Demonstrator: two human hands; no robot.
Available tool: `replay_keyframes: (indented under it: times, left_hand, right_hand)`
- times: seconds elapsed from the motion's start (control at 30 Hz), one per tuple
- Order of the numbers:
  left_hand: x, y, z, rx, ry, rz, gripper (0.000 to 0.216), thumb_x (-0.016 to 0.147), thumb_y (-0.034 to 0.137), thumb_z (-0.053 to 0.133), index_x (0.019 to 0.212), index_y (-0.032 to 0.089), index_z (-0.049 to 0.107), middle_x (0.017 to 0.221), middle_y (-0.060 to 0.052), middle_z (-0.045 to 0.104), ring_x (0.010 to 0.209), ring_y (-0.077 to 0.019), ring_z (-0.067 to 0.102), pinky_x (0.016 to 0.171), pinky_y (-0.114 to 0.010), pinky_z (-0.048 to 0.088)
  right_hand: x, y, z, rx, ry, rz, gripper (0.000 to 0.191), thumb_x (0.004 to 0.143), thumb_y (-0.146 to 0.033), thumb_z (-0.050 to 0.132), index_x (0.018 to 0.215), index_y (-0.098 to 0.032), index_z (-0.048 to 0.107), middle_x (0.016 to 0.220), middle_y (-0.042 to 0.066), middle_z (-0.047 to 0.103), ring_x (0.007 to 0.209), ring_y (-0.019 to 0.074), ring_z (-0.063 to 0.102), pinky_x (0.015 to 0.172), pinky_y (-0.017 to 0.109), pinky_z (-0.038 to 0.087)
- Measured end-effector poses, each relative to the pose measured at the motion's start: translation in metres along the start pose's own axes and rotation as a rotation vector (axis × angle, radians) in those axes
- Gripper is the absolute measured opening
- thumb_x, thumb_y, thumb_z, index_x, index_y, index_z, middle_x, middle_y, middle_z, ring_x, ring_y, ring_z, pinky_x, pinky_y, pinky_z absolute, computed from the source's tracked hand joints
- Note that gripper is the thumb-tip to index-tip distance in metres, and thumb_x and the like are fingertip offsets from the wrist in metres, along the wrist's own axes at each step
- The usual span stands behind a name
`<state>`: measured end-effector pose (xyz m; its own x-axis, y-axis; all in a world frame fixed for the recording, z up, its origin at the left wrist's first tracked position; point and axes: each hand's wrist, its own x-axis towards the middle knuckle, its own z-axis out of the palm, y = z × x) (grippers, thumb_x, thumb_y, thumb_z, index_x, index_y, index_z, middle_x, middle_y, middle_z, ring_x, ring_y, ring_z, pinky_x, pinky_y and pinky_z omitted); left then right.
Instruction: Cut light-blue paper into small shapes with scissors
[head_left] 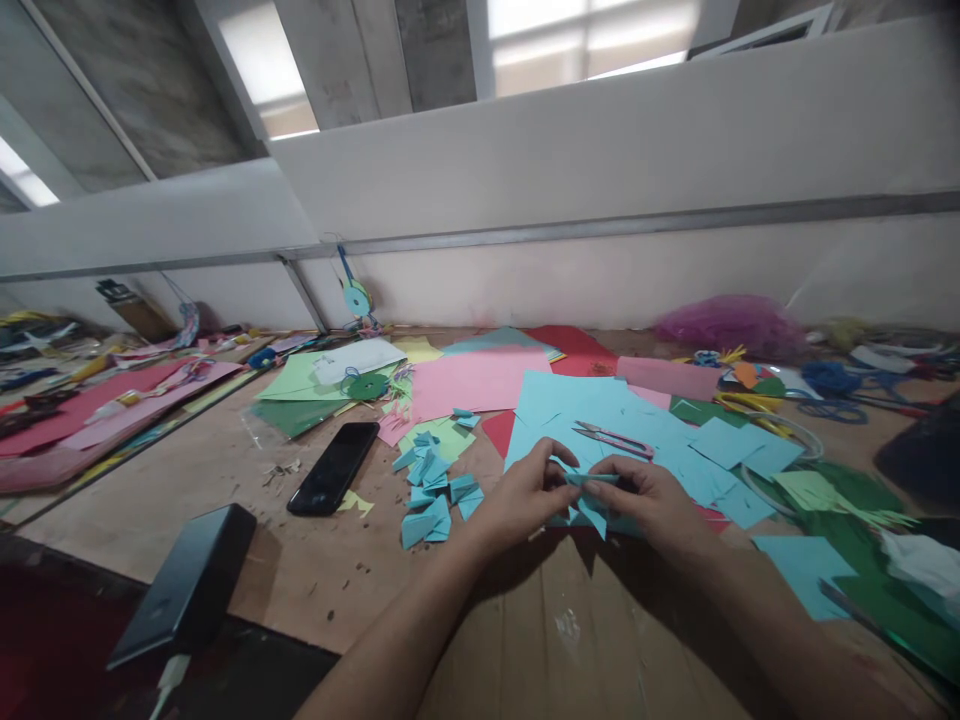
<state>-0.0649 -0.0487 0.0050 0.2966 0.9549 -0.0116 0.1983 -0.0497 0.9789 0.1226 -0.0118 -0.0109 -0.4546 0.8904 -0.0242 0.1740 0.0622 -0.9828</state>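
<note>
in the head view, a large flat sky-blue paper sheet (555, 400) lies on a brown wooden tabletop (225, 460) and serves as the landmark. at the near edge of this sheet, the left hand (529, 488) and the right hand (651, 502) meet over a small folded piece of sky-blue paper (594, 515). both are closed in a pinch on it, thumbs and fingertips gripping it between them, and a pointed end of the piece hangs below the fingers. the exact folds are partly hidden by the fingers.

on the sheet, just beyond the hands, rests a slim pair of pink-handled metal snips (634, 446), its blades pointing left. to the left of the sheet lies a loose heap of small folded sky-blue paper pieces (427, 468); farther left of the sheet is a flat black smartphone (335, 470), and farther still, nearer the wearer, a dark rectangular block (187, 575) with a white cable (172, 675) plugged into its near end.

beyond the sheet spread a pale pink paper sheet (480, 380) and a red paper sheet (577, 352). right of the sheet sit a small square sky-blue paper (802, 572) and a crumpled white tissue (921, 562); beyond and to its right is a thin magenta plastic bag (731, 325).
</note>
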Motion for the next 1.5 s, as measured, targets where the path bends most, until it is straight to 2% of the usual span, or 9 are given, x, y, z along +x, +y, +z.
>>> replay_keyframes:
  times: [0.17,0.33,0.6,0.77,0.9,1.07,1.17,1.33,1.5]
  left_hand:
    - [0.003,-0.003,0.001,-0.108,-0.053,-0.066,0.024,0.083,0.04,0.059,0.088,0.017,0.055,0.076,-0.004,0.064,0.066,-0.013,0.058,0.064,-0.026,0.044]
    - [0.005,-0.01,0.005,-0.204,-0.098,-0.115,0.027,0.082,0.043,0.059,0.084,0.016,0.058,0.074,-0.003,0.062,0.06,-0.012,0.057,0.057,-0.025,0.045]
    - [0.01,-0.016,0.012,-0.225,0.017,-0.171,0.013,0.077,0.031,0.056,0.076,0.018,0.055,0.061,0.0,0.061,0.051,-0.0104,0.054,0.053,-0.023,0.041]
    - [0.007,-0.012,0.013,-0.232,-0.062,-0.162,0.026,0.083,0.043,0.055,0.079,0.018,0.055,0.064,-0.001,0.062,0.053,-0.0111,0.056,0.053,-0.023,0.039]
    - [0.005,-0.008,0.01,-0.205,-0.088,-0.176,0.026,0.082,0.043,0.059,0.078,0.017,0.056,0.064,-0.001,0.061,0.055,-0.0115,0.056,0.055,-0.024,0.039]
    - [0.006,-0.004,0.006,-0.196,0.031,-0.102,0.03,0.083,0.047,0.06,0.082,0.017,0.057,0.072,-0.001,0.061,0.066,-0.0116,0.058,0.065,-0.025,0.043]
    - [0.008,-0.003,0.006,-0.208,0.067,-0.076,0.033,0.078,0.048,0.067,0.084,0.017,0.057,0.075,0.0,0.059,0.067,-0.0117,0.057,0.063,-0.024,0.043]
    - [0.009,-0.004,0.008,-0.226,0.108,-0.058,0.035,0.075,0.048,0.07,0.077,0.015,0.059,0.069,0.0,0.057,0.062,-0.0112,0.054,0.059,-0.024,0.043]
    - [0.01,-0.005,0.007,-0.231,0.142,-0.04,0.03,0.076,0.045,0.069,0.076,0.015,0.061,0.067,0.001,0.056,0.059,-0.01,0.053,0.058,-0.023,0.042]
  right_hand:
    - [0.0,-0.005,-0.002,-0.02,0.161,-0.101,0.03,0.074,-0.049,0.068,0.071,-0.02,0.064,0.057,-0.002,0.055,0.056,0.0155,0.052,0.056,0.028,0.04]
    - [-0.001,-0.004,-0.001,-0.058,0.201,-0.141,0.025,0.078,-0.045,0.064,0.075,-0.02,0.064,0.06,-0.002,0.057,0.059,0.0164,0.052,0.059,0.028,0.041]
    - [-0.006,-0.005,0.004,-0.276,0.254,-0.27,0.019,0.085,-0.037,0.059,0.076,-0.022,0.065,0.074,0.001,0.063,0.073,0.0195,0.054,0.067,0.029,0.041]
    - [-0.005,-0.005,0.003,-0.241,0.3,-0.247,0.017,0.083,-0.036,0.06,0.075,-0.022,0.065,0.074,0.002,0.064,0.072,0.0212,0.056,0.065,0.03,0.042]
    - [-0.004,-0.004,0.002,-0.206,0.27,-0.234,0.019,0.083,-0.038,0.06,0.075,-0.021,0.066,0.073,0.002,0.064,0.07,0.0204,0.055,0.063,0.03,0.041]
    - [-0.005,-0.006,0.003,-0.139,0.171,-0.166,0.023,0.082,-0.042,0.061,0.075,-0.02,0.065,0.067,0.0,0.06,0.064,0.0173,0.052,0.06,0.028,0.039]
    - [-0.006,-0.007,0.004,-0.133,0.092,-0.151,0.021,0.083,-0.041,0.06,0.08,-0.02,0.065,0.068,-0.001,0.06,0.063,0.0159,0.052,0.058,0.027,0.039]
    - [-0.006,-0.006,0.005,-0.196,0.063,-0.163,0.016,0.083,-0.036,0.06,0.089,-0.022,0.062,0.076,-0.001,0.061,0.066,0.0161,0.053,0.059,0.027,0.041]
    - [-0.003,-0.001,0.005,-0.049,0.044,-0.149,0.026,0.081,-0.036,0.063,0.101,-0.023,0.057,0.085,0.002,0.06,0.07,0.0167,0.054,0.06,0.028,0.045]
